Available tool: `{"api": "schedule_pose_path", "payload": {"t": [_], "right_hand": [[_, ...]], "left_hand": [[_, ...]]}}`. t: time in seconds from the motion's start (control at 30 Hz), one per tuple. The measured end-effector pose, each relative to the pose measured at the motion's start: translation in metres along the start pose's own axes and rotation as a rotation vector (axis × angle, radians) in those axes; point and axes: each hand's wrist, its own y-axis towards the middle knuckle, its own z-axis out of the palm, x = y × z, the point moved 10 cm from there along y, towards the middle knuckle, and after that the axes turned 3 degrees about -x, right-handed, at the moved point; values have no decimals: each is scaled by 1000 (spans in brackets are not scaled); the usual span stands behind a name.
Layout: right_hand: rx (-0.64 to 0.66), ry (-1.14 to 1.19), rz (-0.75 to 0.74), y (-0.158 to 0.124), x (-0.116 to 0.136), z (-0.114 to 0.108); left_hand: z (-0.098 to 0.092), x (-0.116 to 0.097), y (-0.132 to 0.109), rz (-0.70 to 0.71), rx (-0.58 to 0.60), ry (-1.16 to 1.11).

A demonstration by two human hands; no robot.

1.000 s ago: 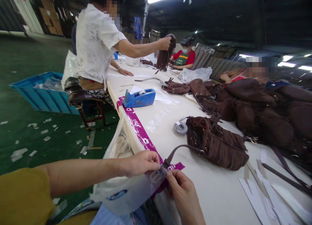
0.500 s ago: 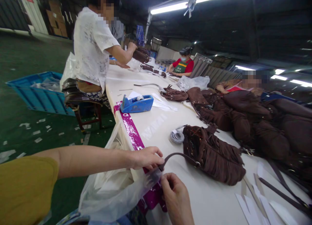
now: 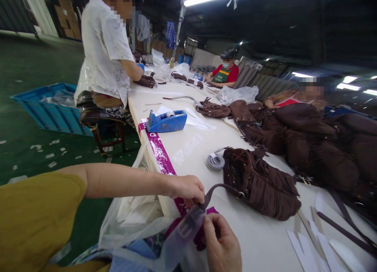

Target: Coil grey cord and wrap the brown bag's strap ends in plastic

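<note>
A dark brown fringed handbag (image 3: 262, 185) lies on the table in front of me, to the right of my hands. Its strap (image 3: 216, 188) arches over to my left hand (image 3: 190, 190), whose fingers are closed on it. Translucent plastic (image 3: 179, 234) covers the strap's lower end, and a buckle shows faintly through it. Just below, my right hand (image 3: 224, 242) pinches the edge of this plastic between thumb and forefinger. Beside the bag sits a roll of grey strap (image 3: 215, 161).
A blue tape dispenser (image 3: 166, 121) stands near the table edge, by purple printed tape (image 3: 160, 154). Brown bags (image 3: 318, 146) are heaped at the right. White paper strips (image 3: 306, 244) lie at lower right. Co-workers (image 3: 107, 48) are around the table; a blue crate (image 3: 53, 111) is on the floor.
Both hands have shifted slightly to the right with the strap. My left fingers have curled in more tightly, and the buckle now shows through the plastic. The white-shirted co-worker's arm has lowered.
</note>
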Motion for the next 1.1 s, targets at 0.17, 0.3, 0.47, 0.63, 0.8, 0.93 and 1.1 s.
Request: {"api": "schedule_pose_path", "payload": {"t": [0.17, 0.3, 0.47, 0.63, 0.8, 0.93, 1.1], "right_hand": [[19, 81, 62, 3, -1, 4], [53, 91, 51, 8, 5, 9], [-17, 70, 40, 14, 6, -1], [55, 146, 106, 17, -2, 3], [-43, 144, 53, 23, 1, -11], [-52, 159, 79, 26, -6, -13], [-60, 146, 99, 24, -10, -13]], "left_hand": [[6, -3, -1, 29, 75, 18], [0, -4, 6, 26, 34, 3], [3, -13, 16, -3, 56, -4], [19, -66, 0, 312, 84, 572], [25, -69, -4, 302, 190, 661], [20, -49, 5, 223, 282, 384], [23, -31, 11, 173, 560, 120]]}}
